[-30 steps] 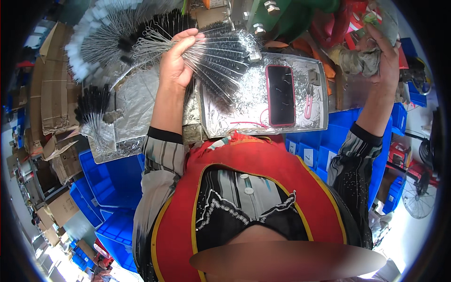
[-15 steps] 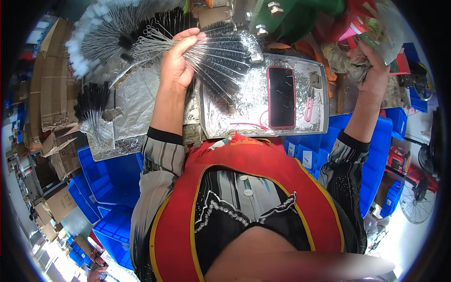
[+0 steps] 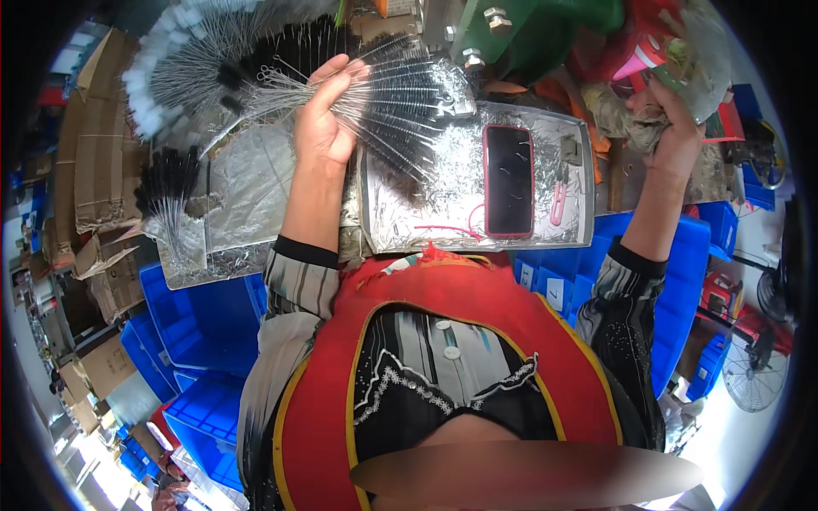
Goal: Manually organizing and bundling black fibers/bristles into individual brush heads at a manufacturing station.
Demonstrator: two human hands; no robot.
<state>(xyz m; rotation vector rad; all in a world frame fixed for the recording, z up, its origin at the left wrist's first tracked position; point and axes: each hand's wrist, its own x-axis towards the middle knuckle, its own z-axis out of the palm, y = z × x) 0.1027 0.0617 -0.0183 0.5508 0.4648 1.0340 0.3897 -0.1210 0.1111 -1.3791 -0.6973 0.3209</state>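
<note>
My left hand [image 3: 326, 119] grips a fanned bundle of thin wire brushes [image 3: 400, 111] with black bristles, held over the left end of a foil-lined tray [image 3: 579, 221]. My right hand [image 3: 677, 136] is raised at the upper right and closed on a clear plastic bag [image 3: 703, 60] among cluttered red items. A dark phone [image 3: 509, 180] lies flat in the tray, with a pink tool [image 3: 558, 203] beside it.
Heaps of white-tipped and black brushes [image 3: 196, 68] lie on foil sheets [image 3: 243, 204] at the left. Blue plastic crates [image 3: 196, 341] stand below left and right. Cardboard boxes [image 3: 94, 179] line the far left. A green machine [image 3: 528, 34] sits above the tray; a fan [image 3: 754, 375] stands at the lower right.
My right hand has moved up and to the right toward the clear bag. My left hand keeps the brush bundle in much the same place.
</note>
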